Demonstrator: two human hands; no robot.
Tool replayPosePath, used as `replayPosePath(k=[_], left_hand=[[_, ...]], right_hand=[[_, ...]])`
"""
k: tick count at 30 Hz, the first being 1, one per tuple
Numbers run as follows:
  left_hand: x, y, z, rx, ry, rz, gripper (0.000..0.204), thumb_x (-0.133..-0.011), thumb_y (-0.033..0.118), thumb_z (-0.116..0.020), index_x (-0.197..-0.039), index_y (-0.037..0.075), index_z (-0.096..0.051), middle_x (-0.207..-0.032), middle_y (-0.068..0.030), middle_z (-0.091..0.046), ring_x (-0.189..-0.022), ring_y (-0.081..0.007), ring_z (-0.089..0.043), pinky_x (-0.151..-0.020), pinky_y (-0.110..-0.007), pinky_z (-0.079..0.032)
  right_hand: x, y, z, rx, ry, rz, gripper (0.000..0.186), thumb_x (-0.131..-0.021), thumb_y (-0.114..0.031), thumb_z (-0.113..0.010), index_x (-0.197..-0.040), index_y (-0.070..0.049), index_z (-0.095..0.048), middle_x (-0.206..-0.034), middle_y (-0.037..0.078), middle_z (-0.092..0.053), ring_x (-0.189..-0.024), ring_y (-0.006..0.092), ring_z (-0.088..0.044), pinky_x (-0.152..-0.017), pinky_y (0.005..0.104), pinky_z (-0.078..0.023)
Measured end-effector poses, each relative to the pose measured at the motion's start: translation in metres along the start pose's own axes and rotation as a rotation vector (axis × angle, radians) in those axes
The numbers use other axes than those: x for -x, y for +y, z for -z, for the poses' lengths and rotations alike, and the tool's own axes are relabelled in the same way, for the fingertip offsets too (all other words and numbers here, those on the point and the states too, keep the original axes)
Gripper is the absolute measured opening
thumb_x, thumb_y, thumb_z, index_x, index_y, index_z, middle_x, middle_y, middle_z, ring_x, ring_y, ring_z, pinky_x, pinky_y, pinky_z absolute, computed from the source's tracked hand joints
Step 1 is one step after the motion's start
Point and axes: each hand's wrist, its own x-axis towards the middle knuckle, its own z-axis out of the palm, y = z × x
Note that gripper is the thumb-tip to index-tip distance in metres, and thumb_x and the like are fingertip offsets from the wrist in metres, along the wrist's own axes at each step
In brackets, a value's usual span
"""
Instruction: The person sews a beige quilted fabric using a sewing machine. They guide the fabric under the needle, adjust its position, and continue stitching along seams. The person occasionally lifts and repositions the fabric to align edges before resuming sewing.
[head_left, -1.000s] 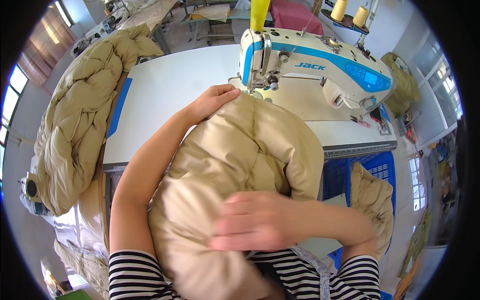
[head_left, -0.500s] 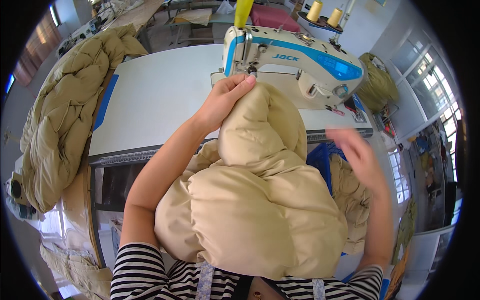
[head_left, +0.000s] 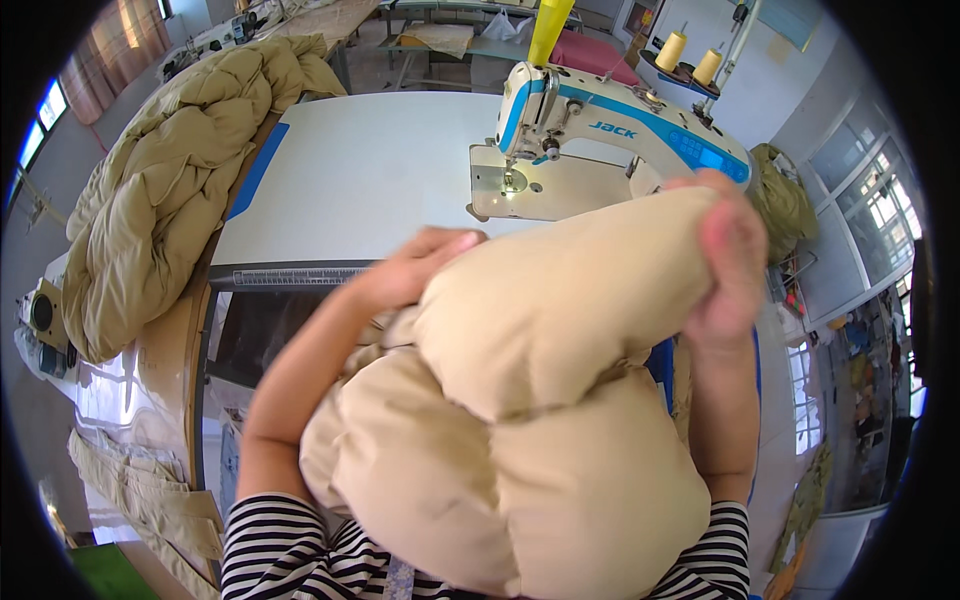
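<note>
A puffy beige quilted garment [head_left: 560, 300] fills my lap and rises in front of the sewing machine. My left hand [head_left: 420, 268] is closed on the upper left edge of its raised section, thumb on top. At the other end of that section my right hand [head_left: 730, 260] grips the upper right corner, somewhat smeared by motion. Between the two hands the cloth is stretched out sideways. Just beyond it stands the white and blue sewing machine [head_left: 620, 120], its needle area [head_left: 512, 180] lit and with no cloth under the foot.
Another heap of beige quilted garments [head_left: 150, 200] lies along the left side of the white table [head_left: 350, 170]. Thread cones [head_left: 672, 50] stand behind the machine. An olive bundle [head_left: 782, 205] sits to its right. More beige cloth [head_left: 140, 490] hangs at the lower left.
My right hand has come from the empty space at the right onto the garment's corner. My left hand has moved down and away from the needle area, and the raised section now spreads sideways.
</note>
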Motion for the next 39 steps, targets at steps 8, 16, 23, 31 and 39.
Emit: replayPosePath(k=[8, 16, 23, 31, 39], left_hand=[[0.112, 0.169, 0.011, -0.982, 0.546, -0.694, 0.028, -0.091, 0.026, -0.071, -0.098, 0.0, -0.064, -0.086, -0.0042, -0.063, -0.079, -0.0129, -0.06, -0.073, -0.026, -0.048], [-0.018, 0.09, 0.045, -1.189, 0.448, -0.369, 0.038, -0.088, 0.046, -0.068, -0.096, 0.009, -0.067, -0.084, -0.0133, -0.069, -0.083, -0.0337, -0.066, -0.077, -0.041, -0.051], [-0.024, 0.023, 0.07, -1.007, 0.454, -0.415, 0.032, -0.09, 0.038, -0.07, -0.097, 0.007, -0.069, -0.093, -0.0118, -0.07, -0.087, -0.0311, -0.067, -0.079, -0.039, -0.051], [0.005, 0.024, 0.079, -0.979, 0.309, -0.608, 0.02, -0.085, 0.017, -0.077, -0.093, 0.001, -0.067, -0.082, -0.0105, -0.064, -0.073, -0.0255, -0.06, -0.067, -0.034, -0.049], [0.059, 0.021, 0.006, -0.901, -0.487, -0.464, 0.016, -0.092, 0.024, -0.068, -0.095, 0.009, -0.068, -0.068, -0.0056, -0.062, -0.06, -0.0244, -0.064, -0.052, -0.037, -0.05]], right_hand=[[-0.045, -0.092, 0.034, 0.553, -0.417, 0.024, 0.024, -0.088, -0.021, -0.077, -0.089, -0.001, -0.062, -0.086, 0.007, -0.067, -0.072, 0.0175, -0.063, -0.064, 0.0293, -0.05], [0.058, -0.04, -0.099, 0.452, -0.891, 0.711, 0.04, -0.094, -0.045, -0.062, -0.112, -0.009, -0.066, -0.111, 0.009, -0.065, -0.105, 0.0226, -0.06, -0.089, 0.0364, -0.048], [0.09, 0.112, -0.073, 0.512, -1.107, -0.062, 0.027, -0.097, -0.034, -0.059, -0.108, -0.012, -0.07, -0.104, 0.001, -0.07, -0.092, 0.0237, -0.065, -0.08, 0.0367, -0.051], [-0.095, 0.051, -0.01, 0.576, -0.332, 0.146, 0.022, -0.092, -0.027, -0.07, -0.101, -0.007, -0.07, -0.093, 0.006, -0.07, -0.087, 0.0201, -0.065, -0.081, 0.0333, -0.052], [-0.003, 0.023, -0.012, 0.48, -1.246, -0.217, 0.035, -0.095, -0.04, -0.062, -0.104, -0.007, -0.072, -0.095, 0.014, -0.071, -0.084, 0.0303, -0.07, -0.077, 0.0414, -0.056]])
